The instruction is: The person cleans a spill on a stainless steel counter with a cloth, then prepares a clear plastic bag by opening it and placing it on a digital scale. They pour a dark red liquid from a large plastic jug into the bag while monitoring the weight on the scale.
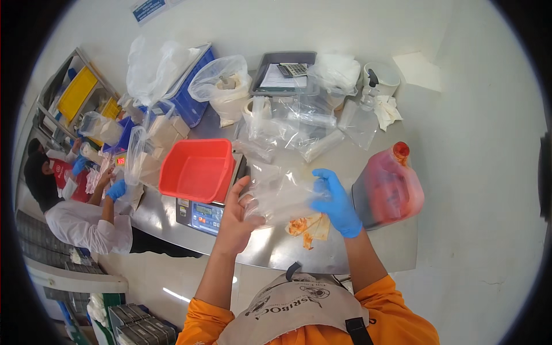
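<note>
Between my two hands is a clear plastic bag (280,194), crumpled and shiny, above the steel table (267,252). My left hand (235,217) is bare and grips the bag's left side, its thumb against the film. A blue glove covers my right hand (340,207), which pinches the bag's right side. Below the bag lies a folded cloth or paper (317,226) with orange-red stains. Right of my gloved hand stands a plastic jerrycan (386,189) with red contents and a stained neck. A red plastic basin (196,170) rests on a digital scale (200,215) to the left.
Clear plastic bags (284,125) cover the table beyond my hands. Behind them are a grey tray (261,88) with a calculator (293,70), an opened sack (226,101), a blue crate (192,97) and a spray bottle (368,97). Co-workers (86,228) stand at the left.
</note>
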A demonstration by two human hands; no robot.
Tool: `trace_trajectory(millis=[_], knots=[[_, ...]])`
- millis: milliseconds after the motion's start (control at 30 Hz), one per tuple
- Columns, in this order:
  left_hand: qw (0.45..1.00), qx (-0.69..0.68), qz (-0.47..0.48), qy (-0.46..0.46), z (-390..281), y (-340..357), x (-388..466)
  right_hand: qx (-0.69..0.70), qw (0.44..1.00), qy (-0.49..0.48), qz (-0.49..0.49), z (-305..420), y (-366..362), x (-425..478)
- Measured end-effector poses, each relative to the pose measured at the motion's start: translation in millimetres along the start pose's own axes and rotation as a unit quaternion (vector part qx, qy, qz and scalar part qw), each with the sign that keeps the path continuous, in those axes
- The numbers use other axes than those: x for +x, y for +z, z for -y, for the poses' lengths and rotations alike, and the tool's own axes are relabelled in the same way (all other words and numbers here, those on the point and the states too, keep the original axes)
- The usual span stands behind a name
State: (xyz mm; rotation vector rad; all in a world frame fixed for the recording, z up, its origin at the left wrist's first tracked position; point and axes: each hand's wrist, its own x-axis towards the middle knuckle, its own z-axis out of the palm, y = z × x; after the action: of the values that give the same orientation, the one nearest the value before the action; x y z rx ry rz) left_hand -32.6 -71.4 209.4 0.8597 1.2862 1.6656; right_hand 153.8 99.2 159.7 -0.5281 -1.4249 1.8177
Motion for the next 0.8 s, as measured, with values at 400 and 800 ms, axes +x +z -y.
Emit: trace_trajectory(millis=[400, 800], knots=[[0.817, 0.524, 0.13, 0.205, -23.6, 25.6, 22.4, -0.2, 0.957, -0.058, -0.202, -9.7, -27.9, 44.2], [0.813, 0.496, -0.061, 0.297, -66.8, -6.1, 239.2, -0.284, 0.954, 0.056, -0.083, 36.6, -12.9, -163.7]])
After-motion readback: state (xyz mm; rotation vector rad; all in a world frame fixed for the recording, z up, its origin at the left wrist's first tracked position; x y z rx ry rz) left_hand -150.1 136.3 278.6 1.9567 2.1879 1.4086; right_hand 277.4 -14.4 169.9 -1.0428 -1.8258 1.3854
